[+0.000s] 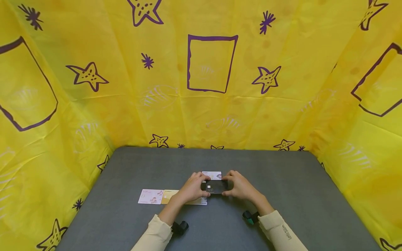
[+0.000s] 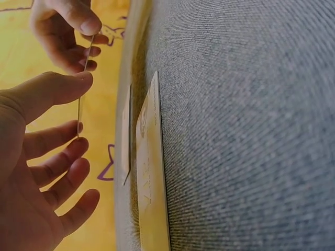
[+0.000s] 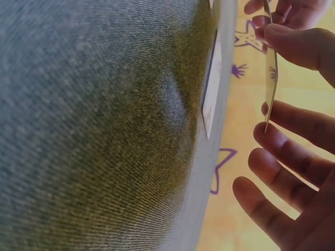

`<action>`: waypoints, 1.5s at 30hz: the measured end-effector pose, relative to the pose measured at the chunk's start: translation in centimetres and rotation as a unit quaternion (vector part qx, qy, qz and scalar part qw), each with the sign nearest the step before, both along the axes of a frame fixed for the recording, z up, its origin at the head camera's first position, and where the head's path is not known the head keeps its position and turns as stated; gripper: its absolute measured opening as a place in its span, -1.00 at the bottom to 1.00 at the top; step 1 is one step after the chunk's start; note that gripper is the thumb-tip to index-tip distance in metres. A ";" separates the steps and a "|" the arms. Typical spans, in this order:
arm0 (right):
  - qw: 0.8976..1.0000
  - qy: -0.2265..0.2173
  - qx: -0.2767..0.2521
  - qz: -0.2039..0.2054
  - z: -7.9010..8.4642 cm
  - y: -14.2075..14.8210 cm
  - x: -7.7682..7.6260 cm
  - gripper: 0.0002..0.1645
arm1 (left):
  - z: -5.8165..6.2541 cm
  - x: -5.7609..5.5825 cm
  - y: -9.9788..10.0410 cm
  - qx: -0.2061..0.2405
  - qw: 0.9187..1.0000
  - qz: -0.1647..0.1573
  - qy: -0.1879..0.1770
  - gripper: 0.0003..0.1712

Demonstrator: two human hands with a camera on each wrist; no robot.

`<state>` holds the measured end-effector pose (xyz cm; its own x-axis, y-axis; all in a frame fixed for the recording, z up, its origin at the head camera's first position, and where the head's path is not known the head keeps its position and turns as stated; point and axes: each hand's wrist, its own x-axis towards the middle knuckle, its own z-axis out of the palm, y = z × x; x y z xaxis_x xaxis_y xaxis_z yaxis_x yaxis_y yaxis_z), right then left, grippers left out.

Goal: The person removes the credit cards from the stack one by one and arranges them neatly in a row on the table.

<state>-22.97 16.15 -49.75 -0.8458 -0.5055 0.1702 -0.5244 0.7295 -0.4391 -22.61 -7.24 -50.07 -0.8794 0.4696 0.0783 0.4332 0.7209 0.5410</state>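
Note:
Both hands hold one black VIP card (image 1: 216, 187) between them, raised above the table in the head view. My left hand (image 1: 192, 188) pinches its left edge between thumb and fingers. At the opposite edge my right hand (image 1: 241, 185) pinches it the same way. Seen from the left wrist, the card (image 2: 80, 112) is nearly edge-on, with the left thumb (image 2: 68, 89) on the near face. The right wrist view shows the card (image 3: 270, 78) slightly bent. Behind the card, a white card (image 1: 211, 174) lies on the table, partly covered.
A row of cards lies left of the hands: a pink-white card (image 1: 150, 196), a yellow card (image 1: 169, 196) and another card (image 1: 199, 201) mostly hidden by the left hand. The grey table (image 1: 282, 181) meets yellow patterned cloth (image 1: 213, 115) at its back and sides.

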 end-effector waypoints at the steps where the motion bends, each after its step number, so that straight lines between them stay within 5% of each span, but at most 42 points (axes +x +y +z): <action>1: 1.000 0.000 0.000 -0.001 -0.1 0.0 0.0 -0.42 | 0.0 0.0 0.0 0.000 1.000 0.000 -0.002 -0.40; 45: 0.999 -0.039 0.020 0.008 -1.7 0.4 1.2 -0.45 | -1.1 1.2 0.8 -0.064 0.998 -0.019 -0.004 -0.42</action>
<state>-21.78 16.57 -51.41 -0.8479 -0.5236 0.0831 -0.5007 0.7395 -0.4500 -21.38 -6.40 -51.21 -0.8610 0.5085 0.0090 0.4579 0.7674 0.4489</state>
